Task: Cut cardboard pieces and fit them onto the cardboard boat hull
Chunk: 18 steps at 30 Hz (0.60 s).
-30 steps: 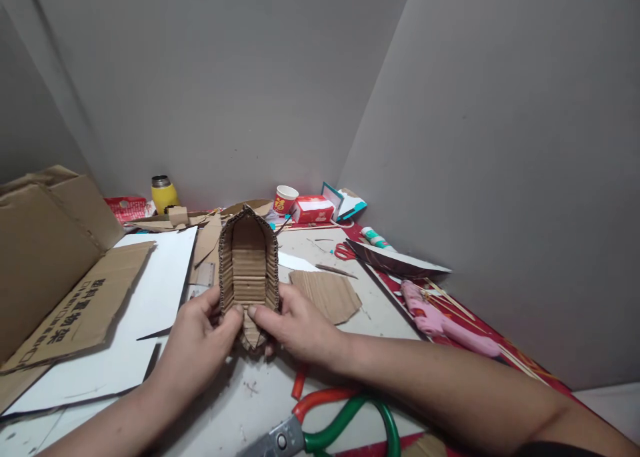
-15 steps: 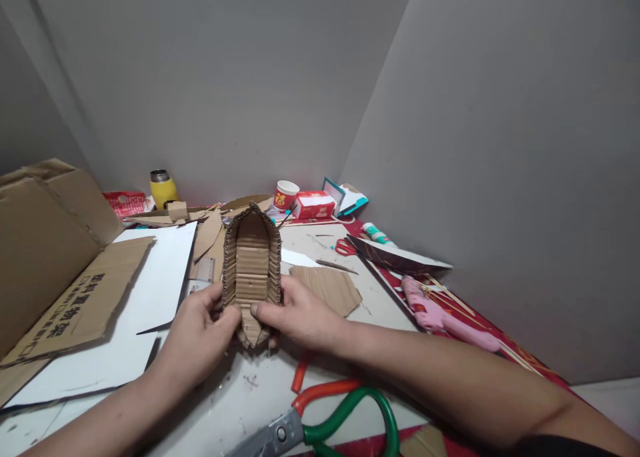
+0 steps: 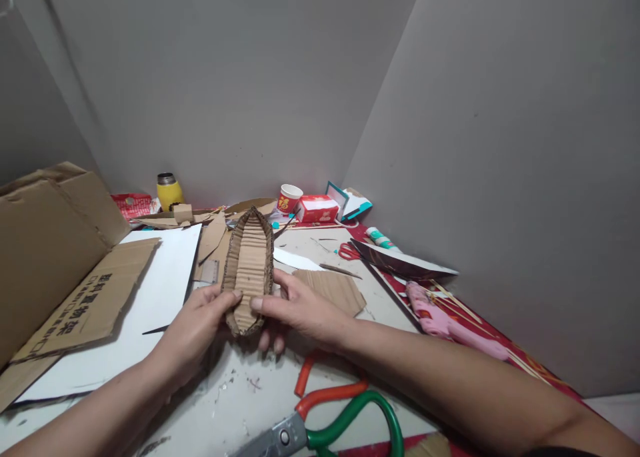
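A small boat made of corrugated cardboard (image 3: 251,263) is held up between my two hands above the table. Its ends are pointed, and low ribbed walls run around a ribbed floor. My left hand (image 3: 207,317) pinches the near left wall, thumb over the rim. On the other side, my right hand (image 3: 300,307) grips the near right wall with its thumb inside and some fingertips showing underneath. Below the boat lie large scissors (image 3: 345,410) with one orange and one green handle.
Cardboard sheets (image 3: 95,303) and white board (image 3: 173,263) cover the left. A cardboard piece (image 3: 335,291) lies behind my right hand. A pink glue gun (image 3: 450,323) is at right. Along the back stand a yellow bottle (image 3: 170,193), paper cup (image 3: 289,199) and red tissue pack (image 3: 319,209).
The boat has tipped so its floor faces me more openly, and its near end has turned slightly left. Both hands keep their hold. The view has shifted a little.
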Each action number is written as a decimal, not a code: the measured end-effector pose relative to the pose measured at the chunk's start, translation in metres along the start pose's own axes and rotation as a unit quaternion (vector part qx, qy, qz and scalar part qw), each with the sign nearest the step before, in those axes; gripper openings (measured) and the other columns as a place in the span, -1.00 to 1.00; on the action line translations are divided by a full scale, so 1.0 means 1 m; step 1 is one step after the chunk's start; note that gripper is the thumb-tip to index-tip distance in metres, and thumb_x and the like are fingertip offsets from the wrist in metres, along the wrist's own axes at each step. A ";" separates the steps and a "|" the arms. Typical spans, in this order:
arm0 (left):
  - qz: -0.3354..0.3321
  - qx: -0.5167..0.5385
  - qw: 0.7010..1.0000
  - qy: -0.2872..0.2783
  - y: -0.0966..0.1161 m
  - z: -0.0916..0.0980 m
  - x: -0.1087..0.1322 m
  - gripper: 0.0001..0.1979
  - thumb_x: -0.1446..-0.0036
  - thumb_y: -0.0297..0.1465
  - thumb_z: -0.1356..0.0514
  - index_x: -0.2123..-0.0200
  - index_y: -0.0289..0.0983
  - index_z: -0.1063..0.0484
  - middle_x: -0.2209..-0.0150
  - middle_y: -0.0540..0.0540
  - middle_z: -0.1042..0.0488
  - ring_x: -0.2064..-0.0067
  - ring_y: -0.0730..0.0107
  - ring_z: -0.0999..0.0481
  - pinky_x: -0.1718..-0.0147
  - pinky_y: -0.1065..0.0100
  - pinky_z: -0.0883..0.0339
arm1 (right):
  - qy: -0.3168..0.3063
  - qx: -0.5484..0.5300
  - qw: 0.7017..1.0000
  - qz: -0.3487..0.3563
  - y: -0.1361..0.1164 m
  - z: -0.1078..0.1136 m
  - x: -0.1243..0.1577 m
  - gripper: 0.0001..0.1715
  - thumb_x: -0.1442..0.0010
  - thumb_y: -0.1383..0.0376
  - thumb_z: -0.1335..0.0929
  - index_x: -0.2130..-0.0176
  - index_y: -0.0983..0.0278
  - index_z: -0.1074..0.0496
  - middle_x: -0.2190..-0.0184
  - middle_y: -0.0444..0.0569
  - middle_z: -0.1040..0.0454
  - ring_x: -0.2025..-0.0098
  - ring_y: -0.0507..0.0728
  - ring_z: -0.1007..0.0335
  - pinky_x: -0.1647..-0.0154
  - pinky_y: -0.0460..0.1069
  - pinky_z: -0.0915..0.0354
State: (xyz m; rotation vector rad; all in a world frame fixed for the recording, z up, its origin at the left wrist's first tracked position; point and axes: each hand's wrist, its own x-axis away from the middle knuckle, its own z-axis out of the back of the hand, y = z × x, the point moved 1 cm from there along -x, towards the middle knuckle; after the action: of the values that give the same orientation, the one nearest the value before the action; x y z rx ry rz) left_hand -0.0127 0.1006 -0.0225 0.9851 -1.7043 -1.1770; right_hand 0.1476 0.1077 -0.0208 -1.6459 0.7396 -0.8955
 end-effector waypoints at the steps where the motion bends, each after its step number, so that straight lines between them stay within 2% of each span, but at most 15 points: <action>1: 0.005 0.004 1.000 0.015 0.002 0.001 0.000 -0.81 -0.10 -0.34 -0.19 0.43 -0.34 -0.52 0.55 -0.07 -0.54 0.51 0.39 -0.46 0.48 0.42 -0.28 | 0.006 0.008 1.000 0.005 -0.002 0.001 0.001 -0.45 -0.09 0.18 -0.40 -0.01 0.28 -0.17 0.47 -0.09 -0.50 0.63 0.02 -0.43 0.71 -0.16 -0.31; 4: 0.000 0.006 0.999 0.037 0.004 0.005 -0.001 -0.76 -0.10 -0.31 -0.19 0.31 -0.37 -0.53 0.46 -0.14 -0.59 0.45 0.30 -0.51 0.42 0.34 -0.34 | 0.057 0.036 0.997 0.033 -0.006 0.004 0.003 -0.41 -0.14 0.14 -0.37 -0.08 0.27 -0.16 0.46 -0.10 -0.49 0.61 0.01 -0.43 0.69 -0.15 -0.32; 6: -0.024 -0.010 0.999 0.044 0.004 0.005 -0.001 -0.73 -0.12 -0.31 -0.17 0.22 -0.38 -0.52 0.37 -0.16 -0.61 0.40 0.28 -0.54 0.41 0.35 -0.34 | 0.086 0.050 0.994 0.053 -0.006 0.006 0.003 -0.46 -0.18 0.12 -0.34 -0.07 0.29 -0.18 0.49 -0.14 -0.46 0.62 0.00 -0.41 0.68 -0.15 -0.30; 11: -0.060 -0.066 0.996 0.026 0.004 -0.001 0.001 -0.71 -0.12 -0.35 -0.18 0.11 -0.37 -0.46 0.25 -0.15 -0.62 0.32 0.28 -0.57 0.35 0.36 -0.37 | 0.079 0.091 0.990 0.070 -0.005 0.004 0.002 -0.71 -0.17 0.17 -0.31 0.18 0.33 -0.33 0.67 -0.25 -0.35 0.70 -0.05 -0.30 0.68 -0.18 -0.26; 14: -0.056 -0.053 0.997 0.016 0.002 -0.002 0.002 -0.64 -0.13 -0.34 -0.19 0.02 -0.35 -0.40 0.16 -0.17 -0.60 0.23 0.24 -0.57 0.27 0.32 -0.40 | 0.074 0.097 0.991 0.059 -0.003 0.001 0.002 -0.77 -0.15 0.22 -0.30 0.21 0.32 -0.34 0.68 -0.26 -0.35 0.71 -0.05 -0.28 0.70 -0.18 -0.23; 18: -0.046 -0.067 0.996 0.035 -0.006 -0.001 0.001 -0.59 -0.16 -0.28 -0.16 -0.04 -0.35 -0.36 0.18 -0.19 -0.60 0.24 0.18 -0.58 0.34 0.30 -0.41 | 0.059 0.103 0.992 0.045 0.004 -0.001 0.002 -0.76 -0.12 0.22 -0.30 0.21 0.31 -0.32 0.70 -0.28 -0.32 0.70 -0.04 -0.28 0.70 -0.18 -0.24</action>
State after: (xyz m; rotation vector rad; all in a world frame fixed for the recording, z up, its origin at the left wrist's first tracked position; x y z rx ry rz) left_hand -0.0110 0.0976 -0.0272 1.0178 -1.5187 -1.2846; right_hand 0.1479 0.1049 -0.0239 -1.3779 0.7697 -0.9769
